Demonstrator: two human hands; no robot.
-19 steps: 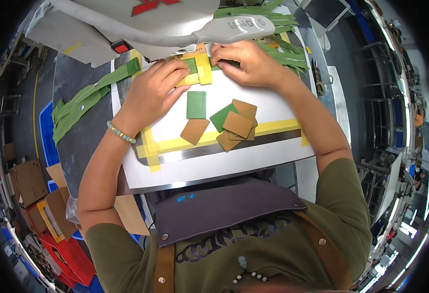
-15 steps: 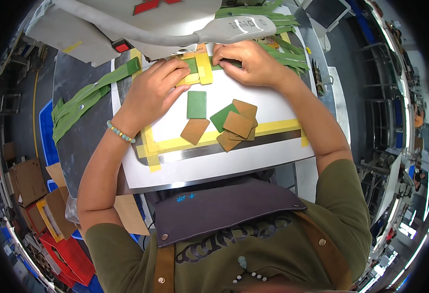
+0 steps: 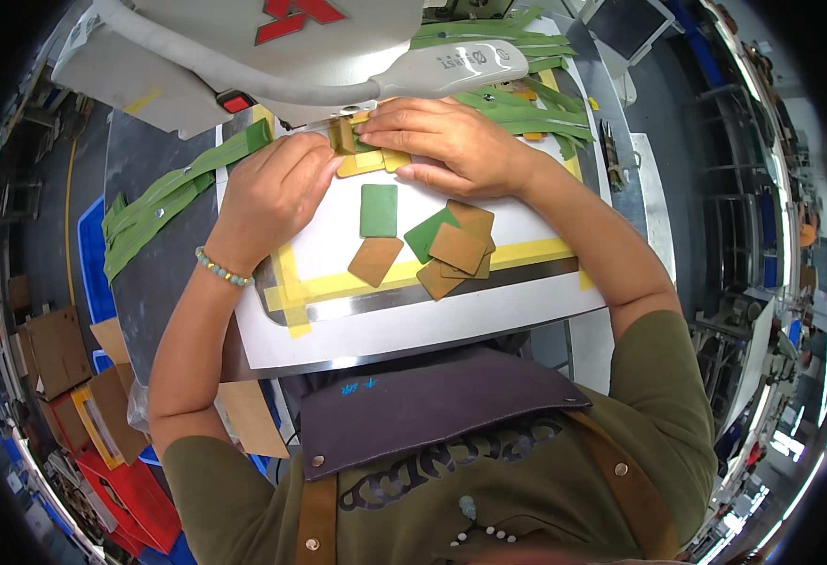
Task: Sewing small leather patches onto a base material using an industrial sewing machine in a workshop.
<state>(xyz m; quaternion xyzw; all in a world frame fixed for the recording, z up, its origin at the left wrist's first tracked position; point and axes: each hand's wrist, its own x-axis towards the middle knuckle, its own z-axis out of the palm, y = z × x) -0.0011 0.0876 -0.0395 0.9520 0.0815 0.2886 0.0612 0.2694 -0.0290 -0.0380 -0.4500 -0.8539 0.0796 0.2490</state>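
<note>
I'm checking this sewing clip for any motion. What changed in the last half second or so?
Almost nothing visibly changed. The left hand and right hand stay pressed on the yellow-and-green piece under the sewing machine. The loose green and brown patches lie where they were on the white table.

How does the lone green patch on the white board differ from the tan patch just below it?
The green patch is green and lies nearly square to the board's edges; the tan patch is tan-brown and turned like a diamond. The green patch lies nearer the left hand; the tan patch touches the yellow tape. Both are flat, free, similarly sized rounded rectangles.
</note>
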